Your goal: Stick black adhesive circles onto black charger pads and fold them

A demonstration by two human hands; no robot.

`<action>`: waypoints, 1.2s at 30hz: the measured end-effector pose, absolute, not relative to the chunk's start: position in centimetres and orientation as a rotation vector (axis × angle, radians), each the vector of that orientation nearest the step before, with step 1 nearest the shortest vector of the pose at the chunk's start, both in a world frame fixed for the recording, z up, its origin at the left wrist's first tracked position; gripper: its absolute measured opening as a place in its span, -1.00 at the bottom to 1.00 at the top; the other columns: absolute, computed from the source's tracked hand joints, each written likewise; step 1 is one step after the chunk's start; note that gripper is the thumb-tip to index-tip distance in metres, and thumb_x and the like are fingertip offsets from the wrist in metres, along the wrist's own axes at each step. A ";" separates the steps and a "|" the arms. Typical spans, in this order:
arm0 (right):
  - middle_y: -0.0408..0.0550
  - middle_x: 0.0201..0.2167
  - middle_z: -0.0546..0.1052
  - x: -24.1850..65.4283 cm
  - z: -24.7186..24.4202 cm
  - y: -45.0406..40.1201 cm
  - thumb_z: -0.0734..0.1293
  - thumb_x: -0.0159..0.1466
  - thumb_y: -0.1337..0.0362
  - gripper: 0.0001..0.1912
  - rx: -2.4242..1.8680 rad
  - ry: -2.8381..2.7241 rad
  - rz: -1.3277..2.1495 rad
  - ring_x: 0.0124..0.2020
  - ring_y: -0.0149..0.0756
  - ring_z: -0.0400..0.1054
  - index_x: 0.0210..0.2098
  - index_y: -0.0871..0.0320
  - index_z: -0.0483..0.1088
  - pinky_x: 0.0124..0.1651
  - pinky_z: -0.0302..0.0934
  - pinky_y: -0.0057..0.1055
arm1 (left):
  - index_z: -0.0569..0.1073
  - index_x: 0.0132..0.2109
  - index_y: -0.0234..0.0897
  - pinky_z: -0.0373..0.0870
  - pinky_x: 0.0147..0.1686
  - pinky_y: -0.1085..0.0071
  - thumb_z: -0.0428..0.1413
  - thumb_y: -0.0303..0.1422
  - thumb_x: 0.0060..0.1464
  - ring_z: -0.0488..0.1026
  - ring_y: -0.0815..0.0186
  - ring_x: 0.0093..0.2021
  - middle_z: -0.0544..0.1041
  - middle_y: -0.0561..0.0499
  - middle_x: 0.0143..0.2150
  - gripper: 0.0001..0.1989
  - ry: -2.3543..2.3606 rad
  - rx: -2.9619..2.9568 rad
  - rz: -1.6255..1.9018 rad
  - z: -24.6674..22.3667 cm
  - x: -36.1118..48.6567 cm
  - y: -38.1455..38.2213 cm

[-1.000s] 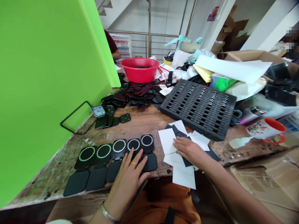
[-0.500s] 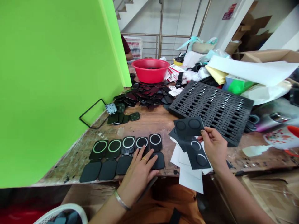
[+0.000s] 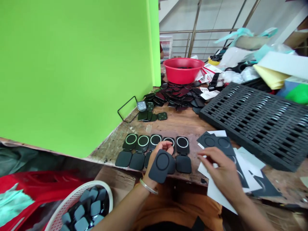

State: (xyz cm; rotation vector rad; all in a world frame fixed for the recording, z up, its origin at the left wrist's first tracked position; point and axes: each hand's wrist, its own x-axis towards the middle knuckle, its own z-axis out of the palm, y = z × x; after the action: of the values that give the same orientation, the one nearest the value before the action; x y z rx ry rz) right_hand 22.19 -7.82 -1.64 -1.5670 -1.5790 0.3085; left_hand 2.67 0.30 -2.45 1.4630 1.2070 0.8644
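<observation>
My left hand [image 3: 154, 154] is turned up with its fingers curled, closed around a dark charging pad [image 3: 159, 167] that shows a black ring on its face. Behind it lies a row of several unfolded charging pads, such as the one at the right end [image 3: 183, 145] with a white ring; my left hand covers part of this row. My right hand [image 3: 220, 168] has thumb and forefinger pinched above the papers; anything between them is too small to make out. Beside it rest a black sheet with rings [image 3: 214, 142] and white backing papers [image 3: 218, 195].
A slotted black tray [image 3: 255, 125] stands at the right. Farther back are a heap of dark plates [image 3: 178, 96] and a red basin [image 3: 184, 72]. A green panel [image 3: 77, 70] borders the left. Below, a white basket [image 3: 109, 192] contains several dark pads.
My left hand has lifted off the row and turned up, showing the pad. My right hand has let go of the ringed black sheet. The view has swung left.
</observation>
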 end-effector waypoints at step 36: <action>-0.11 -0.32 0.37 14.3 -1.5 -5.0 0.38 0.16 0.13 -0.75 -1.472 -1.089 0.996 -0.23 -0.31 0.23 -0.52 0.14 0.34 -0.16 0.11 -0.47 | 0.36 0.07 -0.36 0.37 -0.19 0.24 0.15 -0.26 -0.07 0.52 0.04 -0.21 0.56 -0.12 -0.25 -0.47 1.906 1.714 0.546 -3.7 -16.0 5.4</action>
State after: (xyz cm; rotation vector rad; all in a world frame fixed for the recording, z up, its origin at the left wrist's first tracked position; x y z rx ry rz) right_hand 14.31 -4.95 -1.52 -1.4719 -1.0890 0.9956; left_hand -16.02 5.43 -3.66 1.7143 1.9059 0.5463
